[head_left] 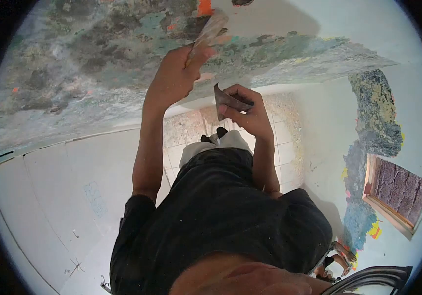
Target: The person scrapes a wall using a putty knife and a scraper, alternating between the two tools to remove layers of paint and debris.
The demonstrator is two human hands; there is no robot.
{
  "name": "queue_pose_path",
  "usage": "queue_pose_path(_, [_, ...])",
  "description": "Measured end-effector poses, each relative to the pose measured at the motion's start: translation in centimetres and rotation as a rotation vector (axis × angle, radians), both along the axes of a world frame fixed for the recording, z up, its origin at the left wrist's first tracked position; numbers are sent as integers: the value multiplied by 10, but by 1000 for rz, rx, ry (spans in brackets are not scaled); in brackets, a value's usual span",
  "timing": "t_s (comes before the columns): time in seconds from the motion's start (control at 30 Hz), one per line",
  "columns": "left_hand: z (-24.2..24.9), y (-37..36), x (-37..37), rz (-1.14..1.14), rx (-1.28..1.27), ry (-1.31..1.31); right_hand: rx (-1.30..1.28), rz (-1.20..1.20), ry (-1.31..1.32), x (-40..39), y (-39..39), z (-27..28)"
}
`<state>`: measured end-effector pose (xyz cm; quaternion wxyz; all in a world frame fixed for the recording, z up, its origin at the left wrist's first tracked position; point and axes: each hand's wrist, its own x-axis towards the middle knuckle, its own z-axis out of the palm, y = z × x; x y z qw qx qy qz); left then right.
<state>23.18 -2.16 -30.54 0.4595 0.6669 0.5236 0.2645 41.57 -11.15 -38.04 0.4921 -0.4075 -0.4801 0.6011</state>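
Observation:
My left hand is raised to the wall, its fingers closed on a scraper that is smeared by motion. The scraper's far end is at the patchy wall, close to an orange spot. Lower and to the right, my right hand grips a dark, flat metal putty knife blade between thumb and fingers. That blade flares wide toward the left and stands apart from the wall. Any handle on it is hidden by the hand.
Flaked paint debris lies on the tiled floor along the wall's foot. At right, another wall has a stripped strip beside a small framed window opening. Another person's arm shows at lower right.

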Motion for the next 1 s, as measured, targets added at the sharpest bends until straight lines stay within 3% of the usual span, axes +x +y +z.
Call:
queue_pose_path(0.17, [2, -12, -16, 87, -195, -148, -30, 122, 225, 15, -3, -16])
queue_pose_path(0.27, [-6, -34, 0, 149, -262, -296, 33, 56, 169, 6, 7, -27])
queue_pose_path(0.3, [-8, -37, 2, 65, -259, -337, 60, 63, 125, 2, 7, -27])
queue_pose_path(0.37, [-20, -42, 7, -39, 29, -332, 138, 98, 1, -3, 7, -20])
queue_pose_path(0.47, [-20, -57, 15, -53, -19, -433, 219, 94, -188, -2, 13, -19])
queue_pose_path(0.53, [-29, -56, 16, -107, 182, -344, 226, 125, -260, -1, 17, -13])
queue_pose_path(0.7, [-37, -64, 9, -141, -19, -446, 275, 121, -209, -23, 18, -14])
queue_pose_path(0.83, [-47, -71, -13, -189, -4, -522, 219, 129, -224, -23, 13, -9])
queue_pose_path(0.9, [-68, -70, -32, -288, -33, -447, 227, 8, 76, -28, 10, -8])
queue_pose_path(0.93, [-72, -78, -28, -202, -131, -632, 230, -52, 228, -31, 9, -9])
queue_pose_path(1.0, [-77, -87, -31, -142, -186, -501, 262, -44, 239, -29, 10, -13])
